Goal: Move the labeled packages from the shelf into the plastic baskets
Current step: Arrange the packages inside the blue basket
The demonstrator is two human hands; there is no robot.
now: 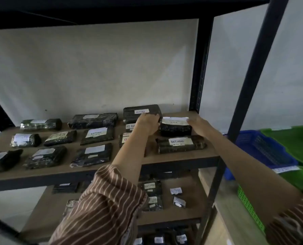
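Several black wrapped packages with white paper labels lie in rows on the brown shelf board [62,171]. My left hand [148,123] and my right hand [198,125] grip the two ends of one black package [175,127] near the shelf's back right. Its white label faces up. Another labeled package [180,143] lies just in front of it, and a larger one [141,112] lies behind my left hand. A blue plastic basket [263,151] and green plastic baskets [292,138] stand to the right of the shelf unit.
Dark metal uprights [199,68] and a front post [253,71] frame the shelf's right side. Lower shelves [191,214] hold more labeled packages. A white wall lies behind. My striped sleeves reach in from below.
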